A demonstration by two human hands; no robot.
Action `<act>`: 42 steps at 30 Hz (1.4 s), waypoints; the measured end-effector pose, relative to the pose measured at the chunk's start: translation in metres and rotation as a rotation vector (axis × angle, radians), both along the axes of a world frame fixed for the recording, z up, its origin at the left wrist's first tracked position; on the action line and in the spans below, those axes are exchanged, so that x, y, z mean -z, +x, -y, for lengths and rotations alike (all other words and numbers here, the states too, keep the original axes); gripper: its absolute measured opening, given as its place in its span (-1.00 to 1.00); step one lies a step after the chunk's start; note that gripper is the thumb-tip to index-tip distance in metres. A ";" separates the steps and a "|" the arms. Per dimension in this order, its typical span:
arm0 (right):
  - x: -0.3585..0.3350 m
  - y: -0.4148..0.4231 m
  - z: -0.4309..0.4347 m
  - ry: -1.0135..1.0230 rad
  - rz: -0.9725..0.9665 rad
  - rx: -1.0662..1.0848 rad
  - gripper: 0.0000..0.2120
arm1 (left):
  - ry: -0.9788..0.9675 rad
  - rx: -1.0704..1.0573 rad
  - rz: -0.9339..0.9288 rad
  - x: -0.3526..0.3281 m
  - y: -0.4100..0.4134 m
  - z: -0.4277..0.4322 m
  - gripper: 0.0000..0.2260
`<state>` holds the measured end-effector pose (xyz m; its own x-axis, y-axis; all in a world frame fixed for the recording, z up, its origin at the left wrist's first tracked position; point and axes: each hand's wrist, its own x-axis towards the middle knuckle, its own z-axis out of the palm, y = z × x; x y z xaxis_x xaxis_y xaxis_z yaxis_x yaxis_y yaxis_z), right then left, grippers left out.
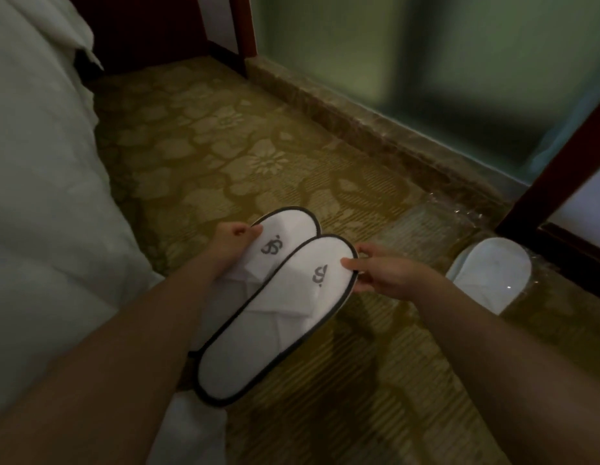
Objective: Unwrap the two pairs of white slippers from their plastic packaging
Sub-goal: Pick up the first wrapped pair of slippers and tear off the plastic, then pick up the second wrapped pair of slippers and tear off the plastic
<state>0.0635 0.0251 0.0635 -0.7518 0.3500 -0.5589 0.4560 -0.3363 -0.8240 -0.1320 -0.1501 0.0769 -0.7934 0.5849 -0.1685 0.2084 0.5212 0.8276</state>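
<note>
Above the patterned carpet (231,152), just right of the white bed (40,196), two bare hands hold one unwrapped pair of white slippers with dark trim, fanned apart. The left hand (229,243) pinches the toe edge of the far slipper (285,226) between thumb and fingers, closed on it; the right hand (382,273) grips the rim of the near slipper (275,317) the same way, thumb on top and fingers curled beneath. No plastic shows on this pair, so half the job looks done. To the right of the held pair, on the carpet by the marble sill (375,129), lies the second pair (489,273), which still appears to sit inside glossy clear plastic packaging (466,216) that spreads out around it, though the dim light makes its edges hard to trace. The step in hand seems to be separating and setting down the freed slippers. Doing it well probably means laying them flat, soles down, side by side on open carpet well apart from the wrapped pair, so loose film does not get trapped beneath them. Then both hands are free to find the bag's open end rather than tearing blindly at the slick film, which would likely slip and crumple under a weak pinch.
</note>
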 end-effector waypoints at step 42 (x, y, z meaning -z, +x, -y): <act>0.062 0.014 0.002 0.733 0.485 -0.439 -0.69 | -0.508 0.546 -0.205 0.076 0.029 -0.037 -0.68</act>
